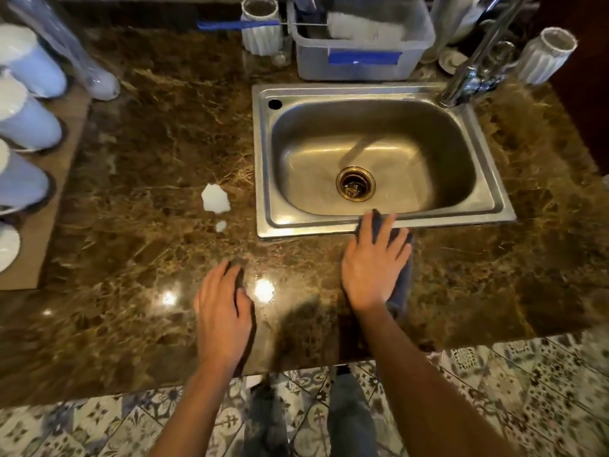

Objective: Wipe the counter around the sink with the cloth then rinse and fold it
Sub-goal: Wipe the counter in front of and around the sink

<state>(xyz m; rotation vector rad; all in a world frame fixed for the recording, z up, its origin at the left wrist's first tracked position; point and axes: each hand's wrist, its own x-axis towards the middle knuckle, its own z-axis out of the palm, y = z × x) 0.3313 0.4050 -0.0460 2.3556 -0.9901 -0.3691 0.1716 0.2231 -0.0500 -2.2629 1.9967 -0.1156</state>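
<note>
A dark grey cloth [402,285] lies on the brown marble counter [148,159] just in front of the steel sink [263,159], its far corner lapping onto the sink's front rim. My right hand [374,262] presses flat on the cloth, fingers spread. My left hand [224,311] rests flat on the bare counter to the left, holding nothing. A white spill [216,198] and a smaller white drop [220,225] sit on the counter left of the sink. The sink basin is wet around its brass drain [355,183].
A chrome faucet [468,74] rises at the sink's back right. Behind the sink stand a grey tub [359,65] with blue tape, ribbed white cups [260,26] and glasses. White cups [26,123] line a board at the left. The counter's front edge meets patterned floor tiles.
</note>
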